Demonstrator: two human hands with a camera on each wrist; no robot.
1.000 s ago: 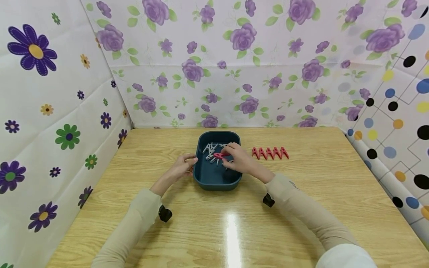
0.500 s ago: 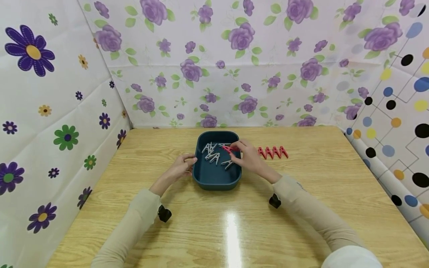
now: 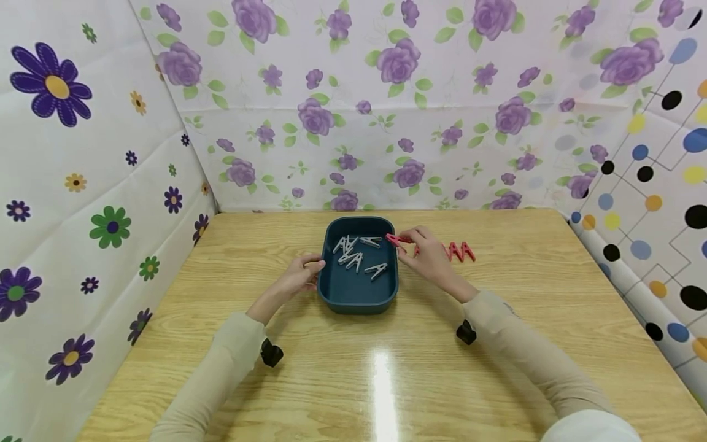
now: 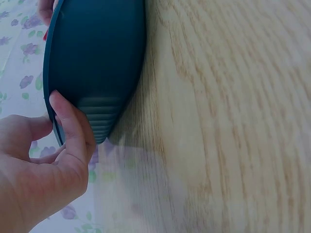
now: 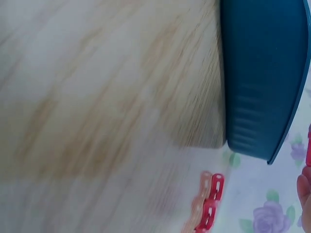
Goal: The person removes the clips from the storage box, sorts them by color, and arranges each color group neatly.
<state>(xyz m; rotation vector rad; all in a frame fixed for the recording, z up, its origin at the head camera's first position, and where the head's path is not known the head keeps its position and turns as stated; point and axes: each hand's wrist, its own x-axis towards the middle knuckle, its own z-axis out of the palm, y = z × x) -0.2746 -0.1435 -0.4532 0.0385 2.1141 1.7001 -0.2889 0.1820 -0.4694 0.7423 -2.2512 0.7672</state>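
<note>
A dark teal plastic bin (image 3: 358, 290) stands on the table with several grey clothespins (image 3: 377, 270) lying loose on its floor. My left hand (image 3: 301, 274) grips the left side of the bin; in the left wrist view its thumb and fingers pinch the rim (image 4: 46, 73). Above the bin's right rim, my right hand (image 3: 429, 256) pinches a red clothespin (image 3: 394, 239) that points left. Only the hand's fingertips and part of the red clothespin (image 5: 309, 148) show at the right wrist view's edge.
Several red clothespins (image 3: 467, 251) stand in a row on the wooden table (image 3: 530, 276) right of the bin, partly hidden behind my right hand. Flowered cloth (image 3: 353, 159) hangs along the table's back edge, with patterned cloth on both sides.
The right hand has moved right with the red clothespin, from over the middle of the bin to its right rim. More grey clothespins now show. The left hand has stayed on the bin.
</note>
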